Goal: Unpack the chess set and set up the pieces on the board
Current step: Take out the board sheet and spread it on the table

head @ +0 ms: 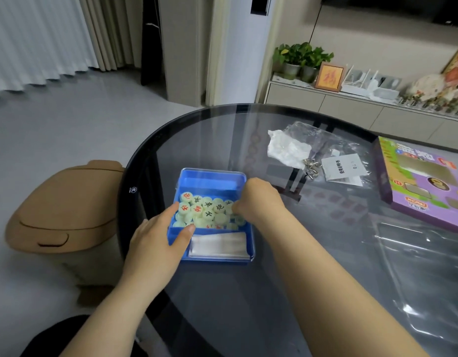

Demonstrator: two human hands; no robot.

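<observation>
Xiangqi pieces lie heaped in the middle compartment of the blue tray at frame centre, none set out yet. The folded white sheet in the near compartment, likely the board, is not yet spread. The left grip rests wide on the tray's left wall. The right grip curls among the discs; I cannot tell whether it holds one. The tray sits near the glass tabletop's left rim, with open glass toward the lower centre.

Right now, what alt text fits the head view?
Both hands reach into an open blue box of pale round pieces on a glass table: the left hand rests on its left side, the right hand curls over the pieces. A folded white sheet lies in the near compartment; a purple box sits far right.
</observation>
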